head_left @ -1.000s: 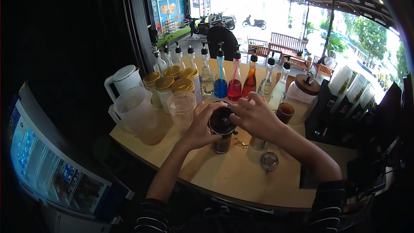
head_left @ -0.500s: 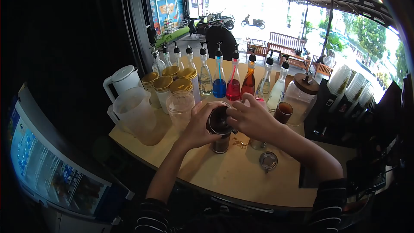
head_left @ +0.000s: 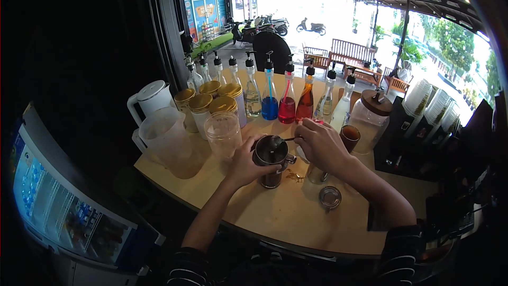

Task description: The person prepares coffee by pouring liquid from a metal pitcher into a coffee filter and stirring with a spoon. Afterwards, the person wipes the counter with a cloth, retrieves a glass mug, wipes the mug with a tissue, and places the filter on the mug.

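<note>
Centrally over the worktop (head_left: 299, 222), between far and near edges, left hand (head_left: 246, 163) grips a dark cup (head_left: 267, 154) (a glass (head_left: 271, 181) just beneath), right hand (head_left: 324, 147) pinches a spoon (head_left: 277, 141) over its opening

A person is wearing a dark, near-black top, its left sleeve (head_left: 191, 269) and right sleeve (head_left: 401, 257) both displaying thin, pale stripes. The whitish lines are curving around the cloth, with wider dark bands running between them. Both sleeves are stopping well short of the wrists, leaving much of each forearm showing bare. The left hand (head_left: 247, 165) and right hand (head_left: 324, 147) are also appearing bare, their fingers looking slender. At the bottom of the head view, the front of the top is fading into shadow, too dark to make out
</note>
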`<move>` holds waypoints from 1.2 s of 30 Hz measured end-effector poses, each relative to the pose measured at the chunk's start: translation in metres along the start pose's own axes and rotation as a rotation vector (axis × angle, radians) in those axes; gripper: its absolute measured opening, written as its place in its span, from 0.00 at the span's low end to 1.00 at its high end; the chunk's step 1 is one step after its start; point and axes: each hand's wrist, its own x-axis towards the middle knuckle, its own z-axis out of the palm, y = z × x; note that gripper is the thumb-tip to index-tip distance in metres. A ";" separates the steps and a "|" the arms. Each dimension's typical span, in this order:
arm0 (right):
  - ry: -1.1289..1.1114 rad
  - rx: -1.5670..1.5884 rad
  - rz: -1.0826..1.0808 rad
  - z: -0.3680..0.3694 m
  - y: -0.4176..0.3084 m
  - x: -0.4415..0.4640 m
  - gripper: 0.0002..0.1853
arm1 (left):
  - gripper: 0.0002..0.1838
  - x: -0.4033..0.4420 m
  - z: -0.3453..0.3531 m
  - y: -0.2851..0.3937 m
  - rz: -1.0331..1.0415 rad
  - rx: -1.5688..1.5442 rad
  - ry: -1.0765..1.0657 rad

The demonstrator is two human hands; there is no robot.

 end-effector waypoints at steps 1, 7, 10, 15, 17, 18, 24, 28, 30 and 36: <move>-0.009 0.004 0.016 0.001 0.000 0.000 0.06 | 0.46 0.000 0.000 -0.001 -0.036 -0.003 -0.017; -0.095 0.047 0.093 0.011 -0.007 0.004 0.07 | 0.47 0.000 0.001 -0.004 -0.044 0.040 -0.002; -0.105 0.055 0.092 0.017 -0.005 0.008 0.07 | 0.47 0.000 0.002 -0.009 0.024 0.080 0.033; -0.124 0.113 0.113 0.021 -0.004 0.015 0.06 | 0.40 0.005 -0.015 0.019 0.252 0.051 0.157; -0.108 0.151 0.118 0.022 -0.005 0.018 0.06 | 0.32 0.008 -0.020 0.030 0.162 0.064 -0.035; -0.134 0.223 0.122 0.020 -0.005 0.020 0.06 | 0.32 0.010 -0.020 0.036 0.164 0.057 -0.038; -0.162 0.468 0.192 -0.001 -0.011 0.018 0.12 | 0.17 0.019 -0.010 0.053 0.105 0.498 -0.166; -0.015 0.651 0.236 -0.004 0.005 -0.023 0.16 | 0.10 0.020 -0.001 0.033 0.440 0.519 0.118; -0.073 0.476 0.567 -0.006 0.021 -0.054 0.16 | 0.08 0.020 -0.003 0.032 0.545 0.499 0.222; -0.004 0.466 0.743 0.053 0.088 -0.147 0.15 | 0.07 0.009 -0.013 0.037 0.346 0.431 0.298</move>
